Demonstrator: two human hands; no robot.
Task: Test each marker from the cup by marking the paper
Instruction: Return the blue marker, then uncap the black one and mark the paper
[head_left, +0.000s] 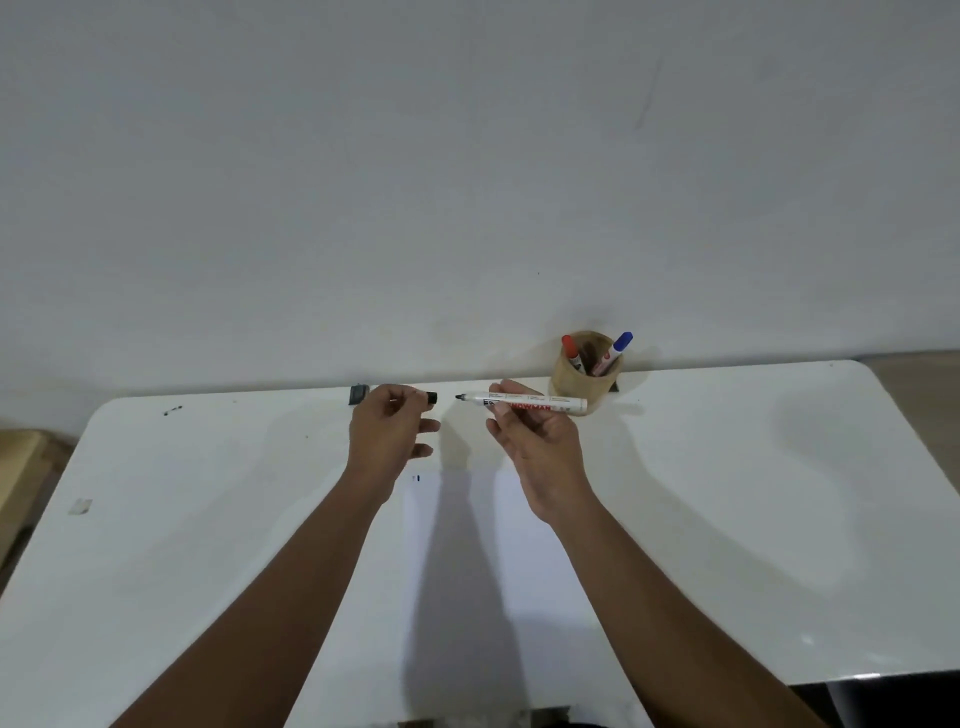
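Observation:
My right hand (540, 447) holds a white marker (540, 402) level above the table, its black tip bare and pointing left. My left hand (389, 431) pinches the marker's black cap (431, 398), a small gap away from the tip. Below both hands lies a white sheet of paper (519, 545) with a short blue mark (418, 478) near its top left corner. A tan cup (584, 384) stands at the table's far edge, to the right of my hands. It holds a red-capped marker (570, 349) and a blue-capped marker (619, 347).
A white table (753, 493) runs up to a pale wall (467, 182). A small dark grey block (358, 394) sits at the far edge just left of my left hand. A scrap of tape (80, 505) and dark specks (172, 410) mark the table's left side.

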